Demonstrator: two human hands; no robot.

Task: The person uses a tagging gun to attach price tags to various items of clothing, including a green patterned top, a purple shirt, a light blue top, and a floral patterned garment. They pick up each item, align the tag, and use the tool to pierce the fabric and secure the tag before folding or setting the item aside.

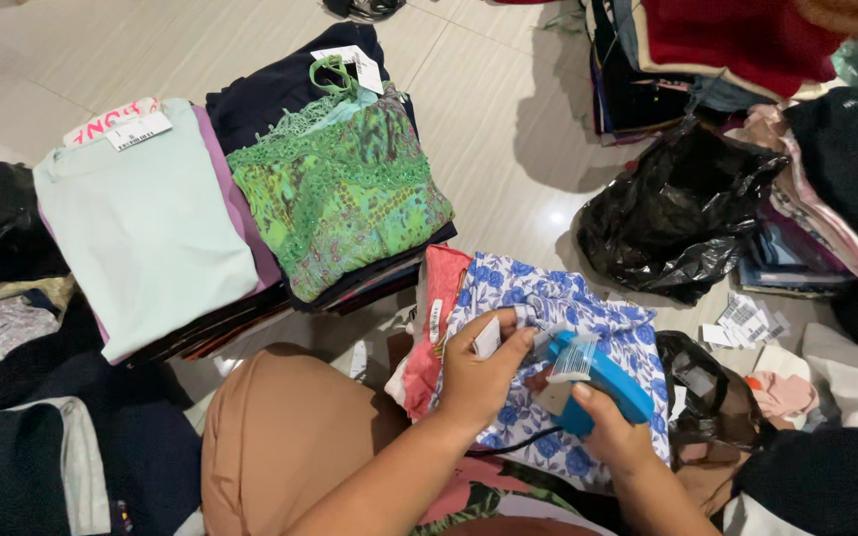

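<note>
My left hand [482, 372] pinches a small white tag [489, 337] against the edge of a white garment with blue flowers [588, 308] that lies over my lap. My right hand [616, 432] grips a blue tagging gun [598, 382], its tip pointed at the tag and the cloth. A black cord runs from the gun under my left wrist. A red and pink garment [429, 328] lies folded under the flowered one.
Folded stacks stand on the tiled floor: a mint top [141, 218] on one, a green lace top [340, 189] on another. A black plastic bag [667, 213] and loose paper tags [747, 323] lie to the right, more clothing piles at the top right and left.
</note>
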